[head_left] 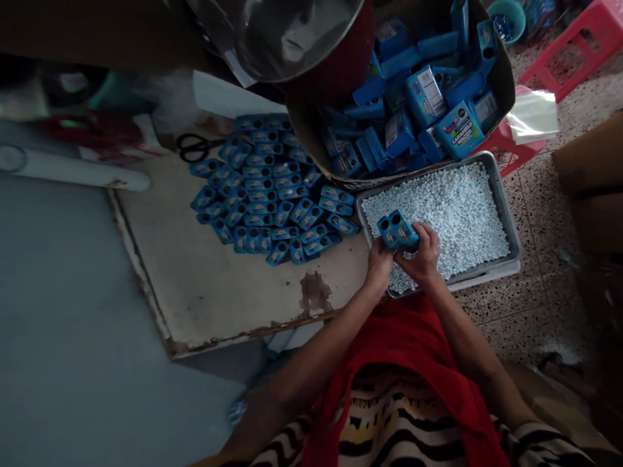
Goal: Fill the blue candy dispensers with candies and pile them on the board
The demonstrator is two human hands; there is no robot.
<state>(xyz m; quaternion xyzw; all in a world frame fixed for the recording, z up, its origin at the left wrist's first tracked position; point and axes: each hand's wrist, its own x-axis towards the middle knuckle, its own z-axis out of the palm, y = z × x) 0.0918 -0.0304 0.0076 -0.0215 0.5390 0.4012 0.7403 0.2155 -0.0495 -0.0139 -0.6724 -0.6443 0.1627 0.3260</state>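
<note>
The person wears a red apron (413,337) over a striped shirt (399,421). In front of it, the left hand (379,266) has its fingers closed at the lower left end of what looks like two small blue boxes (396,230), side by side, each with a dark round hole on top. The right hand (422,256) holds them from the right, with its fingers bent around. The boxes are above the left part of a metal tray (506,204), which is filled with pale blue and white pellets (452,207).

To the left, on the worn table (195,279), many similar blue boxes (260,194) stand close together, near black-handled scissors (209,144). Behind the tray, a cardboard carton (507,91) holds larger blue boxes, one printed "CARAMELO". Farther, there is a pink-red plastic stool (584,39).
</note>
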